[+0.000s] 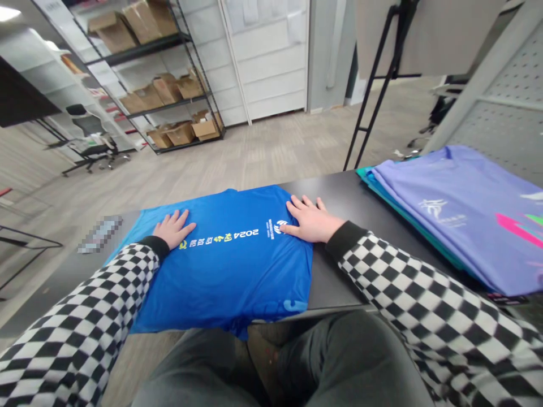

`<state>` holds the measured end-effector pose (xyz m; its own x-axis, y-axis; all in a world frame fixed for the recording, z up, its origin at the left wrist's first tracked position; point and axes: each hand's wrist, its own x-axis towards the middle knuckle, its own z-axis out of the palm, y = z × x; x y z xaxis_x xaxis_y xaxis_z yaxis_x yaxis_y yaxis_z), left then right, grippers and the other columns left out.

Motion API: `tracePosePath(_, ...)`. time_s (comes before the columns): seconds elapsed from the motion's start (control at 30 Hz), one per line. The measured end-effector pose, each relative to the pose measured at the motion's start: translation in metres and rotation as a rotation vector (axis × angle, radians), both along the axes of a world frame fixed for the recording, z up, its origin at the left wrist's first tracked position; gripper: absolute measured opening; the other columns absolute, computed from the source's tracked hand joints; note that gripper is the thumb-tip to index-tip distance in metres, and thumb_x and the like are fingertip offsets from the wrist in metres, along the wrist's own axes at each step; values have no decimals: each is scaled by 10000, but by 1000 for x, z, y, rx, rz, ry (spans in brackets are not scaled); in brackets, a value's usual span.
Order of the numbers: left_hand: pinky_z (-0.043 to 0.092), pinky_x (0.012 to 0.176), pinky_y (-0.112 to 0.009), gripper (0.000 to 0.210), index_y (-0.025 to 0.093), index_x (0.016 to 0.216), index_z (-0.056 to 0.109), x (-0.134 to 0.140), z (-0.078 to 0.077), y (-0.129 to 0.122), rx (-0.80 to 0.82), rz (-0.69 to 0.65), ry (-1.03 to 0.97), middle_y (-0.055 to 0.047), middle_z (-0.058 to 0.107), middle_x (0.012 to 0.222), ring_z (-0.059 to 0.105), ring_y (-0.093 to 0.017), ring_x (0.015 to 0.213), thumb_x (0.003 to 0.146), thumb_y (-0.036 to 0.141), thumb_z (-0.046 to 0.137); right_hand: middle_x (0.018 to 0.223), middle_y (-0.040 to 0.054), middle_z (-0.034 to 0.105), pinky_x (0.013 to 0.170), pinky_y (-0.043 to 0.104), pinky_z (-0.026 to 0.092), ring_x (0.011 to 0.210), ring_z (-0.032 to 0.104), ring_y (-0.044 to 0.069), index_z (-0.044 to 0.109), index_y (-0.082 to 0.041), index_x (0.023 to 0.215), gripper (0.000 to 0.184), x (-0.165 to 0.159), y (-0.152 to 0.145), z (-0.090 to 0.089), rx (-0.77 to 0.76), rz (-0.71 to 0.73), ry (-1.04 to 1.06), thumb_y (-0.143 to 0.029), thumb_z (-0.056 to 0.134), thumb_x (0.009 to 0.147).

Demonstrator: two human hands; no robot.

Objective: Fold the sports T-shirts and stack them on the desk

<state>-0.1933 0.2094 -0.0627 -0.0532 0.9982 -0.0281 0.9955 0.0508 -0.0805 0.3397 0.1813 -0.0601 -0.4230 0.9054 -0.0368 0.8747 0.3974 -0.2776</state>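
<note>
Shirt (224, 271), center frame, lay under our left hand (172, 230) and right hand (311, 220), flat, gripping nothing; we judged it light, soft, best pinched by its edges.

The table (335, 271) was spread with a shirt (229, 277), whose near side was draped over the front edge. The left hand (172, 229) was placed on the shirt's left part; the right hand (314, 219) was laid across its right edge. Just beside the shirt, to its left, an item (100, 234) was set on the table. Well to the right, garments (449, 209) were piled. Beyond the table, a stand (369, 107) was positioned near the pile's far left corner. Farther back, on the left, boxes (167, 89) were kept on a rack (146, 51), and a chair (91, 133) was placed left of it.
</note>
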Motion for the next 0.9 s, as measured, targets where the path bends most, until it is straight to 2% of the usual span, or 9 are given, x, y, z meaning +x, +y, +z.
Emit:
tracePosePath(0.1, 277, 1334, -756, 936, 195, 1847, 315, 14, -4, -10, -29, 45, 8, -213, 235, 1909, 266, -537, 1730, 1084, 737, 280, 1918, 171, 202, 1370, 837, 112, 1748, 180, 547, 351, -209, 1837, 1120, 0, 2, 0, -3, 8, 16, -950, 415, 1000)
tracePosePath(0.2, 275, 1341, -738, 909, 186, 1842, 326, 23, 1, -17, -27, 37, -1, -219, 251, 1903, 281, -521, 1726, 1105, 716, 283, 1915, 167, 223, 1368, 843, 98, 1738, 194, 566, 371, -214, 1830, 1109, 0, 5, -1, 0, 2, 43, -937, 454, 993)
tracePosePath(0.4, 33, 1395, -745, 868, 162, 1800, 423, 61, 30, -35, 149, -5, 72, -211, 291, 1894, 148, -504, 1766, 1115, 688, 338, 1915, 170, 235, 1360, 854, 81, 1733, 172, 591, 403, -217, 1814, 1094, 4, 11, -4, -3, 1, 85, -932, 495, 991)
tracePosePath(0.5, 51, 1415, -717, 785, 143, 1772, 458, 104, 54, -78, 274, -26, -31, -187, 329, 1881, 179, -465, 1767, 1131, 584, 352, 1917, 185, 220, 1355, 861, 95, 1733, 188, 580, 360, -211, 1827, 1095, 7, 12, -4, 12, 11, 107, -929, 475, 1009)
tracePosePath(0.6, 211, 1419, -673, 721, 198, 1707, 563, 147, 64, -164, 253, -162, -235, -121, 483, 1799, 347, -419, 1713, 1095, 547, 412, 1915, 189, 221, 1344, 875, 123, 1734, 195, 573, 350, -217, 1829, 1082, 10, 13, -5, 24, 38, 146, -930, 449, 1021)
tracePosePath(0.67, 421, 1347, -596, 641, 261, 1529, 746, 168, 48, -236, 113, -228, -427, -129, 714, 1535, 597, -386, 1517, 1068, 587, 441, 1914, 195, 219, 1336, 885, 126, 1735, 185, 576, 361, -211, 1825, 1073, 11, 15, -5, 22, 40, 169, -923, 451, 1027)
tracePosePath(0.77, 630, 1092, -587, 537, 343, 1177, 866, 183, -8, -333, -30, -77, -705, -143, 803, 1095, 775, -364, 1089, 1047, 670, 461, 1912, 211, 208, 1329, 890, 129, 1740, 170, 573, 378, -183, 1816, 1041, 14, 16, -5, 13, 28, 189, -881, 472, 1049)
tracePosePath(0.83, 674, 978, -573, 543, 347, 1187, 824, 185, -55, -375, -20, 155, -890, -143, 790, 1055, 792, -348, 1001, 1043, 710, 445, 1908, 210, 225, 1336, 876, 134, 1749, 166, 552, 406, -189, 1804, 990, 17, 14, -2, 18, 9, 216, -845, 483, 1067)
tracePosePath(0.9, 693, 946, -570, 600, 356, 1334, 753, 186, -94, -396, -49, 297, -1015, -156, 787, 1126, 807, -358, 1062, 1019, 763, 445, 1897, 209, 270, 1340, 865, 134, 1755, 179, 524, 444, -205, 1785, 919, 20, 6, 2, 33, -16, 253, -802, 491, 1088)
